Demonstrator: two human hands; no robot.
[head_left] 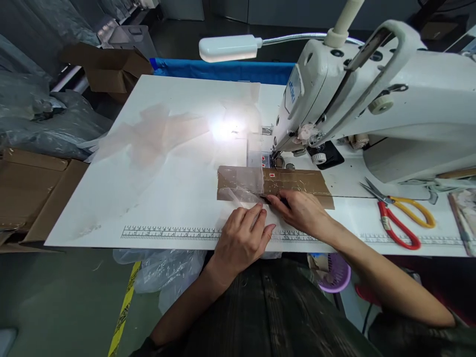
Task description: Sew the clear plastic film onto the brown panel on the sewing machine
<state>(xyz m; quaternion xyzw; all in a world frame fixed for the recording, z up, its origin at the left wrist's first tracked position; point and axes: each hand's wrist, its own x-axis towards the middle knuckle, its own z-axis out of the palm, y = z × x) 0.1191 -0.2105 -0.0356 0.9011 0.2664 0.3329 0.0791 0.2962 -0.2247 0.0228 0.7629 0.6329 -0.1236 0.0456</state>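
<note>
Head view: flat brown cardboard strip (297,182) runs left-right, just far of left hand (243,238), touching sheer pale fabric (250,177) (grip unclear); nearer right hand (300,210) clasps small dark tool (284,202).

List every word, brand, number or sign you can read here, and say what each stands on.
"JUKI": large white sewing machine.
"2 3 4 5 6 7": black-printed ruler strip along the white tabletop, left of the left hand.
"13 14": same ruler strip, right of that hand.
Too small or blurred: other ruler digits, black marks on the yellow floor tape, red-and-white sticker on the brown flat strip.
</note>
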